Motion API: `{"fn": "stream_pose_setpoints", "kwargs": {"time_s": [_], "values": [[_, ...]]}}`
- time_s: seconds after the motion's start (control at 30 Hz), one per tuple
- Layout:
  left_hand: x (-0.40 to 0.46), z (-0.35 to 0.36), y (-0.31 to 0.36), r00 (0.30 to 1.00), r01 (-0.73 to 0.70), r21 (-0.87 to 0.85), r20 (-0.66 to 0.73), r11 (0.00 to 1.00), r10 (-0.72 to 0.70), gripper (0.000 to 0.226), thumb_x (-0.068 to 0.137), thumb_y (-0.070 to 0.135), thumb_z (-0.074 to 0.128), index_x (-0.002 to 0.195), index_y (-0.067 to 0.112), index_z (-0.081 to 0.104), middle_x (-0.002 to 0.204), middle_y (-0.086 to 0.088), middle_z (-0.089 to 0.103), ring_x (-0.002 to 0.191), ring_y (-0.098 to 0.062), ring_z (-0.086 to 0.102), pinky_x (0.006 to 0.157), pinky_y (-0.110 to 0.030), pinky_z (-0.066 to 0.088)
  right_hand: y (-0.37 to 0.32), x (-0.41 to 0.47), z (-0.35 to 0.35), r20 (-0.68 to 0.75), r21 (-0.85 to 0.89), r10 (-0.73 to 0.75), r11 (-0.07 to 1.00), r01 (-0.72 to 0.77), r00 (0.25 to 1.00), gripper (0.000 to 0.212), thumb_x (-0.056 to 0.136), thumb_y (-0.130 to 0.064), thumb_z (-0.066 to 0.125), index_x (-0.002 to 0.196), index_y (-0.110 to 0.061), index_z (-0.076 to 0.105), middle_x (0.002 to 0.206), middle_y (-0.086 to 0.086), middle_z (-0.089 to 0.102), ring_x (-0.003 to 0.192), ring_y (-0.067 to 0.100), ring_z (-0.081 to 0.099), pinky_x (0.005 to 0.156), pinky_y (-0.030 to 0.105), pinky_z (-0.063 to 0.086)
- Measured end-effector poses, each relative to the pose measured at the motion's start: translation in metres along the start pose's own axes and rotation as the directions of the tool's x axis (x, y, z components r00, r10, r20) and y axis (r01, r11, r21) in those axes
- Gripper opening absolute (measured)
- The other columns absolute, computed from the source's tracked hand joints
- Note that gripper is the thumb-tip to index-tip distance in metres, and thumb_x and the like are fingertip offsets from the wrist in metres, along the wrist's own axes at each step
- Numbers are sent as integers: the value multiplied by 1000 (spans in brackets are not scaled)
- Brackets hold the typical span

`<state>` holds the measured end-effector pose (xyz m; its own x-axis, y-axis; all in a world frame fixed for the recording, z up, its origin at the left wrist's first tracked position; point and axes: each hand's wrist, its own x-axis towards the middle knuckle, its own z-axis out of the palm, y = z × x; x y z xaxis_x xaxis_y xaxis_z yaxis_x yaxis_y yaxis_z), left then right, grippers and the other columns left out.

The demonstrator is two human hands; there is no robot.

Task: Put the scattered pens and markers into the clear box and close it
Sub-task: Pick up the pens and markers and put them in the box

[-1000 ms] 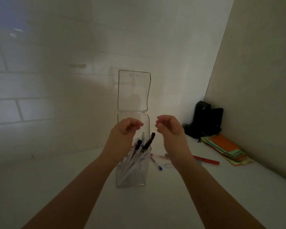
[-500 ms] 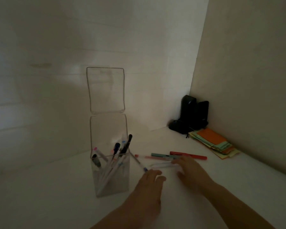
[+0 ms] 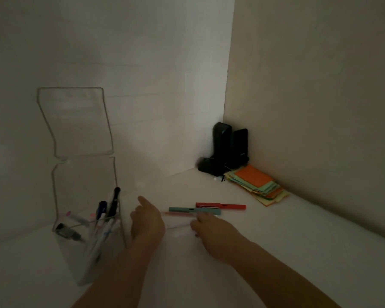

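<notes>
Both hands have dropped from above the clear box (image 3: 88, 232) to the loose pens at centre frame. Its lid (image 3: 75, 122) stands upright and open, so more can go in. The pens inside lean with tips upward, long axes steeply tilted. The left hand (image 3: 147, 223) lies palm down on the tabletop (image 3: 276, 252) just right of the box, fingers loose, grasping nothing visible. The right hand (image 3: 211, 228) curls over a pale pen (image 3: 178, 225); I cannot tell whether it has gripped it. Beyond it lie a teal pen (image 3: 193, 210) and a red pen (image 3: 220, 205), side by side, long axes running left to right. These loose pens probably go in next.
</notes>
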<state>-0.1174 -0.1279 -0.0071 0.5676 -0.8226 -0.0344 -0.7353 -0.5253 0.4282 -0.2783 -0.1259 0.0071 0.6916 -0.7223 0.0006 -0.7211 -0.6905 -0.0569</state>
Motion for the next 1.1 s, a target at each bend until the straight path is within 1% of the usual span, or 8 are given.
{"fn": "stream_pose_setpoints", "kwargs": {"time_s": [0.07,0.17,0.37,0.5,0.6,0.7,0.87,1.1], "values": [[4,-3,1,999,32,-3,23,999,-32,72,88,1,45,139,-8,-4,143,-26,29,131,-38,31,108,-42,32,5,8,2,-90,12,-28,999,30,996,37,86,2,45,121,-9,45,131,15,44,117,30,42,97,40,40],[9,-9,-1,999,34,-76,-21,997,-36,46,86,-3,44,129,-9,27,135,-27,38,124,-39,41,103,-42,38,4,15,7,-103,5,-54,998,55,993,41,85,0,49,125,-10,45,131,14,46,121,30,42,100,41,39],[3,-2,7,930,-361,-61,-93,931,355,25,85,6,49,110,6,52,117,-17,55,110,-30,45,89,-37,40,7,9,2,27,-123,-94,988,96,995,21,87,-11,48,108,-6,52,114,17,58,106,32,51,90,42,41],[-5,11,17,851,-525,75,40,848,524,27,87,27,51,111,15,50,116,-7,55,109,-23,44,87,-33,42,21,-9,3,115,-65,-45,997,53,992,23,91,-19,44,110,-9,49,111,16,55,98,33,56,79,40,44],[-12,11,17,779,-619,285,103,732,618,36,88,41,47,114,16,48,118,-5,52,110,-22,43,86,-33,41,27,-20,6,100,0,-28,1000,29,995,23,92,-21,41,111,-9,47,113,15,51,99,33,54,78,40,44],[-16,9,11,735,-667,308,126,678,666,39,89,42,45,117,15,47,123,-6,53,112,-23,44,89,-35,41,27,-27,9,47,39,-9,999,7,999,20,92,-22,40,106,-12,47,112,12,51,98,30,54,76,38,42],[-15,4,12,716,-683,307,99,663,691,52,86,45,49,129,18,35,130,-7,43,116,-24,41,91,-37,43,20,-35,8,37,64,23,998,-25,999,17,92,-21,39,104,-13,48,103,7,51,91,24,53,62,27,31],[-3,15,28,721,-689,307,196,657,665,56,87,50,44,130,16,34,127,-9,47,114,-26,43,92,-38,40,16,-36,9,78,90,92,991,-99,993,18,90,-20,38,103,-11,48,111,14,52,99,31,53,72,34,37]]}}
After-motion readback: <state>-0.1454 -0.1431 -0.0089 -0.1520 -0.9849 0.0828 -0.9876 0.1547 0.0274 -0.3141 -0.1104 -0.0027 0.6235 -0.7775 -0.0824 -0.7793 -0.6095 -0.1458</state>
